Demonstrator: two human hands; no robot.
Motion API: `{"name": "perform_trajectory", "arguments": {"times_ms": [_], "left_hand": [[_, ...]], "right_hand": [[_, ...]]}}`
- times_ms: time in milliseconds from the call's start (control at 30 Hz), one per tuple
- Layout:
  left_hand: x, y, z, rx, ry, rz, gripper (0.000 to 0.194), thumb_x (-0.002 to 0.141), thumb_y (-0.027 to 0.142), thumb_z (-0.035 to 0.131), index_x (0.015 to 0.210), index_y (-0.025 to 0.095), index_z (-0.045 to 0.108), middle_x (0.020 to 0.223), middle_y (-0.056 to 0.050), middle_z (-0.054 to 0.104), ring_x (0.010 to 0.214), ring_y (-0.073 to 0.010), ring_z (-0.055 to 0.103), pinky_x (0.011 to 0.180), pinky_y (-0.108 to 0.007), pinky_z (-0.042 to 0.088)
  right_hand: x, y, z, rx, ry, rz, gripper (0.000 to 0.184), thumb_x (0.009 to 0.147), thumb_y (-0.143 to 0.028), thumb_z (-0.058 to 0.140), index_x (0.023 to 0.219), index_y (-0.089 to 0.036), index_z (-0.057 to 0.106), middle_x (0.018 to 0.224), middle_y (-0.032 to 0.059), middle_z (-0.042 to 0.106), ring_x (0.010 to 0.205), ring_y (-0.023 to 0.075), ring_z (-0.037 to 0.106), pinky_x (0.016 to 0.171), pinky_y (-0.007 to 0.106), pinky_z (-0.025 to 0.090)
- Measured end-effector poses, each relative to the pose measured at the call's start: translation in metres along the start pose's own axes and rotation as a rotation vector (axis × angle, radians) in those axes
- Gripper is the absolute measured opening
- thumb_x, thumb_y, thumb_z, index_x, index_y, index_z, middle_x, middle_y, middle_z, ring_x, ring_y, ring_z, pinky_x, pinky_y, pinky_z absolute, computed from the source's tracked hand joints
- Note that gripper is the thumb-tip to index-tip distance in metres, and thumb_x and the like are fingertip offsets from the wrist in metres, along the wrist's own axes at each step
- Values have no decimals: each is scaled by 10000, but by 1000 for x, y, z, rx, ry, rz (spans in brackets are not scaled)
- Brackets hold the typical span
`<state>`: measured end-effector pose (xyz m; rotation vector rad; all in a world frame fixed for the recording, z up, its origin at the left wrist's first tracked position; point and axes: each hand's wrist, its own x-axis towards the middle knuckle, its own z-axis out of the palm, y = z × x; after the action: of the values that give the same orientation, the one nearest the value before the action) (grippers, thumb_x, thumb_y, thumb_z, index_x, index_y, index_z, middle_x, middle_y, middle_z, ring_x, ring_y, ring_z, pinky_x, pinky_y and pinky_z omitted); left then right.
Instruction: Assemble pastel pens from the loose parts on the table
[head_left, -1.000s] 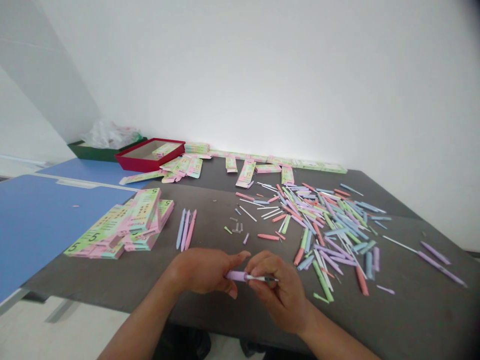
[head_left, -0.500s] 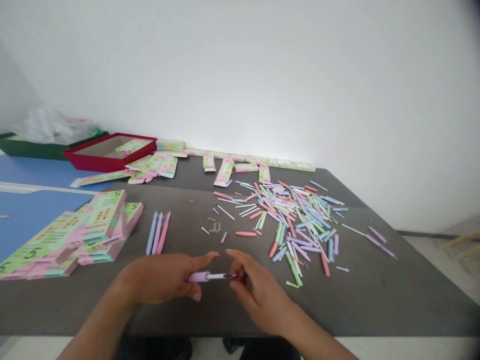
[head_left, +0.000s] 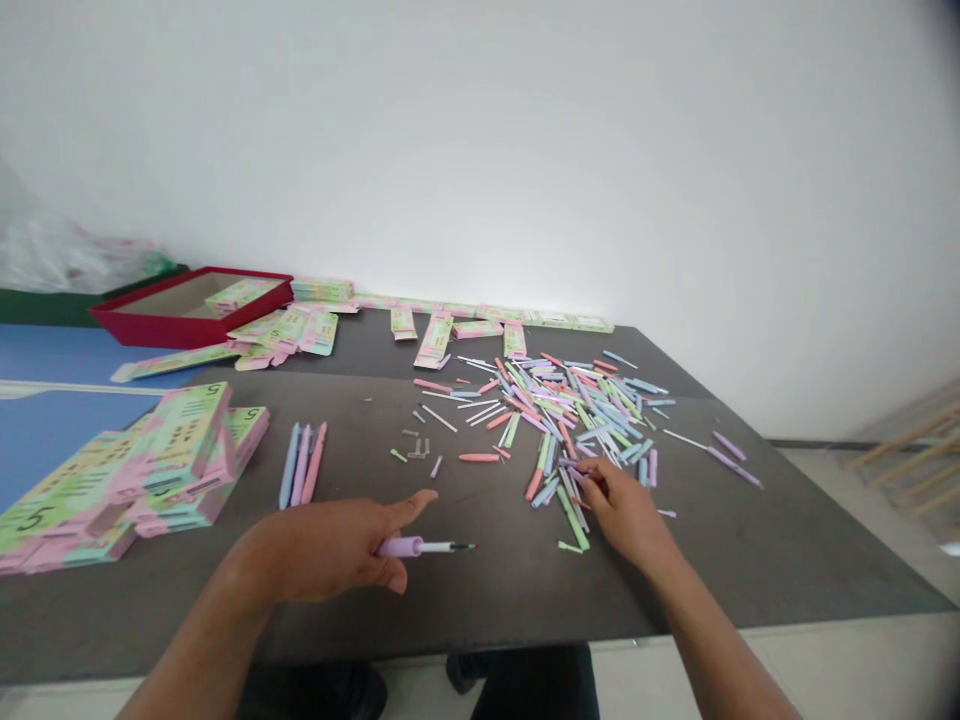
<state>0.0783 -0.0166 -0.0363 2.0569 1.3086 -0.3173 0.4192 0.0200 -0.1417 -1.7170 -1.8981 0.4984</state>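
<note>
My left hand (head_left: 337,555) is wrapped round a purple pen barrel (head_left: 400,547), thumb and index finger pointing to the right. A white refill (head_left: 437,547) with a dark tip sticks out of the barrel's right end. My right hand (head_left: 624,505) reaches into the near side of a pile of pen parts (head_left: 562,400) in purple, blue, green and coral. Its fingertips close on a purple pen part (head_left: 571,464) at the pile's edge, partly hidden by the fingers. Left of the pile lie a small green clip piece (head_left: 399,455) and some clear pieces (head_left: 420,448).
Three assembled pens, one blue (head_left: 289,468), stand side by side left of centre. Stacked pastel boxes (head_left: 180,440) occupy the left. A red tray (head_left: 150,322) sits at the back left, and a row of boxes (head_left: 555,318) lines the wall.
My right hand has left the refill tip and moved right to the pile, closing on a purple part. The left hand stays nearly in place with the barrel. The view has shifted slightly right.
</note>
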Motion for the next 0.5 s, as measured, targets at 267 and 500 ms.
{"name": "perform_trajectory", "arguments": {"times_ms": [267,500], "left_hand": [[-2,0,4,-27,-2,21,779,777,324,511,1476,189,194,974,-32,707,855,-218,631,712,-263,440],[1,2,5,-10,-25,15,801,750,297,536,1474,213,202,930,-40,709,837,-222,639,692,-267,448]], "right_hand": [[15,-15,2,-272,-190,-205,120,839,-212,486,923,-210,571,853,44,625,730,171,546,647,266,344],[67,-14,6,-370,-229,-154,106,860,-218,471,856,-201,575,755,38,620,679,161,523,574,249,276]]}}
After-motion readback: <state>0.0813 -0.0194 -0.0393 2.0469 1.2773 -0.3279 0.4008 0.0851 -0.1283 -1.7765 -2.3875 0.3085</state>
